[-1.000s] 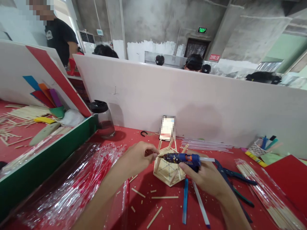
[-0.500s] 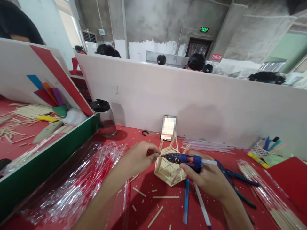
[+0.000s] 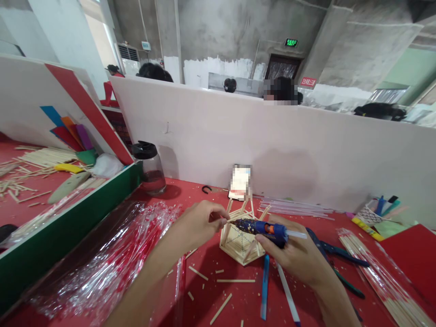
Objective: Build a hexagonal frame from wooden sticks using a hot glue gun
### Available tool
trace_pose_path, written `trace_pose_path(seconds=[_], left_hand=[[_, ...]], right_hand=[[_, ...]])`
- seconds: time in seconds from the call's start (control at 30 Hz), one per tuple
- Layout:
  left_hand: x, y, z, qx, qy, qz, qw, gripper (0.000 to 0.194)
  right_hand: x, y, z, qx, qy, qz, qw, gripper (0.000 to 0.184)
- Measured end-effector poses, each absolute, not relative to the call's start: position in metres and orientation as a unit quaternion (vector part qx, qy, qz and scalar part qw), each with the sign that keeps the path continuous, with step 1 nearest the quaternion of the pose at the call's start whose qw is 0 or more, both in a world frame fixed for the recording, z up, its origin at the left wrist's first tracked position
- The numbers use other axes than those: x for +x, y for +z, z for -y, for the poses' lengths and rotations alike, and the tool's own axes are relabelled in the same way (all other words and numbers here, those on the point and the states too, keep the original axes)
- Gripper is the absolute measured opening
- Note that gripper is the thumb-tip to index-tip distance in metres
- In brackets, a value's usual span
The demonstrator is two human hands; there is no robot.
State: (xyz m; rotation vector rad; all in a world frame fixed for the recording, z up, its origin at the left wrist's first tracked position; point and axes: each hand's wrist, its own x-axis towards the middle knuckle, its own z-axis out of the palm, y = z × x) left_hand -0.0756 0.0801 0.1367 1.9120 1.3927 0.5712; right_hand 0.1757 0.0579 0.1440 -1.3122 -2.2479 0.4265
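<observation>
My right hand (image 3: 296, 247) is wrapped round a dark blue hot glue gun (image 3: 269, 229), a clear glue stick (image 3: 297, 234) poking from its back end. Its nozzle points left, close to the fingertips of my left hand (image 3: 204, 218). Those fingers are pinched at the upper left of a hexagonal wooden stick frame (image 3: 238, 247); what lies between them is too small to make out. Several short sticks stand up from the frame's rim. Part of the frame is hidden behind the glue gun.
Loose sticks (image 3: 235, 280), a blue strip (image 3: 265, 286) and a white pen (image 3: 288, 293) lie in front. Pliers (image 3: 344, 253) and bagged sticks (image 3: 381, 272) are right. Plastic-wrapped material (image 3: 136, 254) lies left, a jug (image 3: 150, 168) behind it. A phone (image 3: 239, 181) leans on the white partition (image 3: 204, 131).
The glue gun has turned slightly in my right hand. My left hand stays almost where it was. A person at the far left has gone out of view.
</observation>
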Motion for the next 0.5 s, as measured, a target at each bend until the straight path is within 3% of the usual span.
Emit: trace_pose_path(seconds=[0.5], left_hand=[[-0.076,0.133,-0.081,0.737,0.222,-0.519,0.372,0.024]], right_hand=[[0.190,0.145,-0.056,-0.502,0.175,0.809,0.249,0.026]])
